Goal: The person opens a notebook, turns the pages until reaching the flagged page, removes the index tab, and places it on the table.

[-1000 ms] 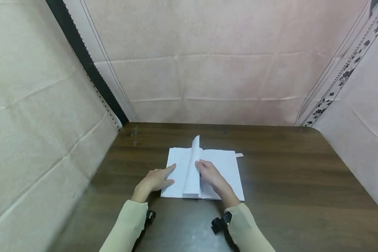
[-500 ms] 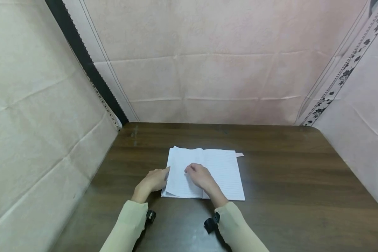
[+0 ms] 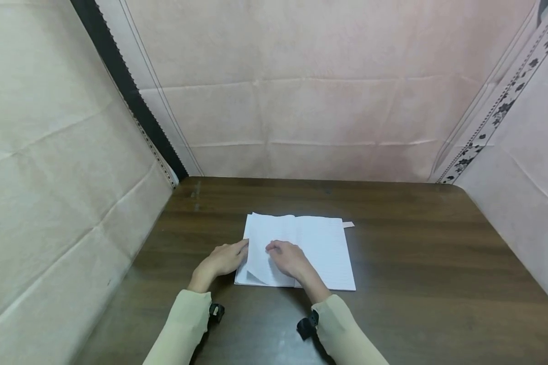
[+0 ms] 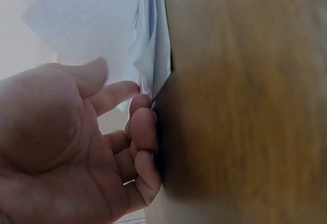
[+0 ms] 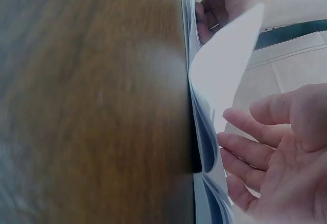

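An open lined notebook (image 3: pixel 321 251) lies on the table. Over its left half spreads a turned page (image 3: pixel 267 230), whose near corner stands up off the sheets below. At the left edge is my left hand (image 3: pixel 226 257); in the left wrist view its index finger (image 4: pixel 120 92) reaches the sheet edges while the thumb stays apart. My right hand (image 3: pixel 288 258) is over the left half near the fold. Its fingers (image 5: pixel 248 150) are loosely extended against the paper in the right wrist view, thumb apart, pinching nothing.
A pale pink tab (image 3: pixel 348 224) sticks out at the notebook's upper right. Brown wood-grain table (image 3: pixel 415 253) surrounds it. Cloth sheets (image 3: pixel 301 111) hang behind and on both sides. A black camera (image 3: pixel 307 327) is strapped to the right wrist.
The page my right hand pinched upright a second ago now lies over to the left. That hand moved left and released it. My left index finger drew back toward the left edge.
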Available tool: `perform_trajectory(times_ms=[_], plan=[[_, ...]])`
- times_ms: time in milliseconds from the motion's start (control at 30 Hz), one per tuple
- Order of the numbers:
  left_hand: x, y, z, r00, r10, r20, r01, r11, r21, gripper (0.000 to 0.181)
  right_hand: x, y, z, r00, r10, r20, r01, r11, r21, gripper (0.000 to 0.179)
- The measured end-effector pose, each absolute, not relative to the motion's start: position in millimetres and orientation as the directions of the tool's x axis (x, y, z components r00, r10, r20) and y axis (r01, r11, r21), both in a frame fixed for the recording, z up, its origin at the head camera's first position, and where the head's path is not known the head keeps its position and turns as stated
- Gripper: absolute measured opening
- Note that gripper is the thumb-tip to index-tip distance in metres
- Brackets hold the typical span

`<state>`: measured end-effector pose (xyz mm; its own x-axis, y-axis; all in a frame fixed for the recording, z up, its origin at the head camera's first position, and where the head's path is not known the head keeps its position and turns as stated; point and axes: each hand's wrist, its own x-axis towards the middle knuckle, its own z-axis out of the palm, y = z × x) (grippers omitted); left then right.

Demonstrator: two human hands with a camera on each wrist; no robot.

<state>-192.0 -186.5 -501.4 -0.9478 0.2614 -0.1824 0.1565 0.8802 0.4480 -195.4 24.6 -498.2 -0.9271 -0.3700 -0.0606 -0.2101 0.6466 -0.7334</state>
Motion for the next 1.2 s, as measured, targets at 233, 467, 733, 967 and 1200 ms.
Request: perform_trajectory(times_ms=[233, 467, 733, 967, 1200], plan=[[-193, -187, -502, -0.951, 0.218, -0.219, 0.085, 0.865, 0.494, 0.063, -191, 24, -499, -0.889, -0.456, -0.038, -0.316, 0.671, -0.671, 0.029], [-189, -183, -503, -0.954, 0.208, -0.215, 0.08, 0.87, 0.486, 0.071, -186, 30, -493, -0.837, -0.544, -0.058, -0.353, 0.619, -0.702, 0.028], [-187, -179, -504, -0.962, 0.167, -0.213, 0.052, 0.886, 0.462, 0.085, -189, 53, -490, -0.829, -0.557, 0.046, -0.392, 0.521, -0.758, 0.024], [-186, -177, -504, -0.963, 0.163, -0.213, 0.036, 0.866, 0.499, 0.101, -192, 82, -489, -0.93, -0.367, 0.0, -0.237, 0.601, -0.763, 0.022], [-188, -178, -503, -0.945, 0.246, -0.215, 0.126, 0.883, 0.453, 0.074, -198, 117, -493, -0.978, -0.207, -0.041, -0.1, 0.624, -0.775, 0.024]])
